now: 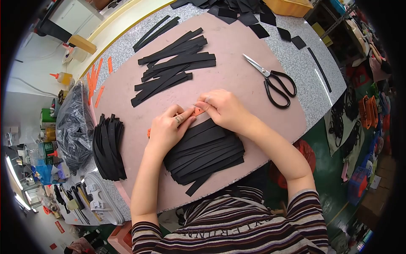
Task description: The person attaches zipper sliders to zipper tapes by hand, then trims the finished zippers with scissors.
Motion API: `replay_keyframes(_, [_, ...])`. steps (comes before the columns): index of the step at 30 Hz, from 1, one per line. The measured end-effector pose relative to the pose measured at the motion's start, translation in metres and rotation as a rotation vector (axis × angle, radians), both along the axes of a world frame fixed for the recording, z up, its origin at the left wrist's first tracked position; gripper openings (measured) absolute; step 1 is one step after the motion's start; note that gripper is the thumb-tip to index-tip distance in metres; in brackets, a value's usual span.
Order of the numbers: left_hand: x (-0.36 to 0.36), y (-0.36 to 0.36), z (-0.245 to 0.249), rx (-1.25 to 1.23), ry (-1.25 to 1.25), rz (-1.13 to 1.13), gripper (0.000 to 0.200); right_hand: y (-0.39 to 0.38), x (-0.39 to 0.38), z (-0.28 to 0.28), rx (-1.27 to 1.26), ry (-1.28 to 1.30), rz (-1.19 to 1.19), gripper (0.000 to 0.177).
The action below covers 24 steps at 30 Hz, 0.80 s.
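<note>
Both of my hands meet over the middle of the pinkish mat, fingers pinched together. Between them shows a short orange strip (198, 111) with small dark marks. My left hand (168, 127) grips it from the left, and my right hand (222, 108) pinches it from the right. Just below the hands lies a thick fanned pile of flat black strips (205, 152); its upper left part is hidden by my left hand. A bit of orange also peeks out left of my left hand.
Black-handled scissors (270, 80) lie spread at the right. Loose black strips (175, 59) sit beyond my hands, and a black bundle (109, 148) stands left. Black square pieces (247, 19) and a yellow bin (289, 6) are at the back. Orange strips (95, 78) lie far left.
</note>
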<state>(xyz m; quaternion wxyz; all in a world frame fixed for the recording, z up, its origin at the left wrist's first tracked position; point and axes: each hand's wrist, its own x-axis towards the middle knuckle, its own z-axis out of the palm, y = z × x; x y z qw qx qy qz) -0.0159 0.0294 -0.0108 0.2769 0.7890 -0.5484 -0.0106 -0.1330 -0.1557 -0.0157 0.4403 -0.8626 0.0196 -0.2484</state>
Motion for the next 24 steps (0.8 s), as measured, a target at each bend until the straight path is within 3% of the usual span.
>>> replay_keyframes(5, [0.002, 0.0, -0.005, -0.031, 0.03, -0.02, 0.021, 0.007, 0.009, -0.003, -0.022, -0.035, 0.041, 0.022])
replay_keyframes(9, [0.004, 0.003, 0.002, 0.001, 0.105, -0.032, 0.024, 0.0, 0.007, 0.007, -0.03, 0.133, 0.098, 0.021])
replay_keyframes(11, [0.019, 0.01, -0.002, -0.108, 0.088, 0.115, 0.024, -0.007, -0.001, 0.02, 0.11, 0.282, 0.058, 0.018])
replay_keyframes(13, [0.04, 0.023, 0.001, -0.107, 0.152, 0.35, 0.028, -0.007, -0.003, 0.019, 0.14, 0.185, 0.064, 0.016])
replay_keyframes(15, [0.049, 0.033, 0.005, 0.029, -0.471, 0.347, 0.033, -0.002, -0.003, 0.008, 0.043, 0.085, 0.101, 0.015])
replay_keyframes(17, [0.032, 0.037, 0.007, 0.043, -0.316, 0.328, 0.032, 0.007, 0.002, -0.012, -0.19, -0.033, 0.167, 0.016])
replay_keyframes(18, [0.024, 0.037, 0.008, 0.047, -0.241, 0.318, 0.032, 0.007, 0.003, -0.01, -0.194, 0.074, 0.237, 0.016])
replay_keyframes(21, [0.009, 0.041, 0.016, 0.208, 0.162, 0.258, 0.025, 0.007, 0.005, -0.005, -0.397, 0.079, 0.095, 0.02])
replay_keyframes(24, [0.018, 0.041, 0.01, 0.194, 0.151, 0.192, 0.025, 0.004, 0.012, -0.009, -0.398, 0.166, 0.062, 0.02])
